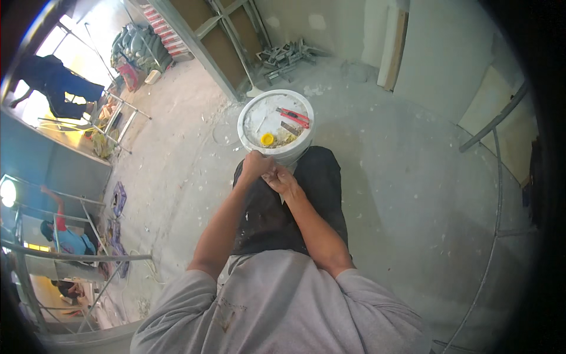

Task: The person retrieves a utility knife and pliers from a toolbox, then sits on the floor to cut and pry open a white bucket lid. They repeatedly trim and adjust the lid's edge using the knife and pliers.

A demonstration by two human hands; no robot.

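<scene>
My left hand (257, 166) and my right hand (281, 179) meet over my lap, just at the near rim of a white lidded bucket (246, 115). Both have curled, pinched fingers. Whatever lies between them is too small or hidden to name. On the bucket's lid rests a red utility knife (293, 117), towards the right. A short dark flat strip (289, 128) lies below it. Close to the lid's near edge sits a round yellow cap (267, 140), with small yellowish crumbs (289, 140) beside it.
Metal offcuts (289, 57) are piled against the far wall. A metal stud frame (197, 53) stands left of them. Stacked sacks (138, 47) fill the far left. One person (59, 88) stands on scaffolding, another (73, 239) works lower left. Debris specks the concrete floor (407, 194).
</scene>
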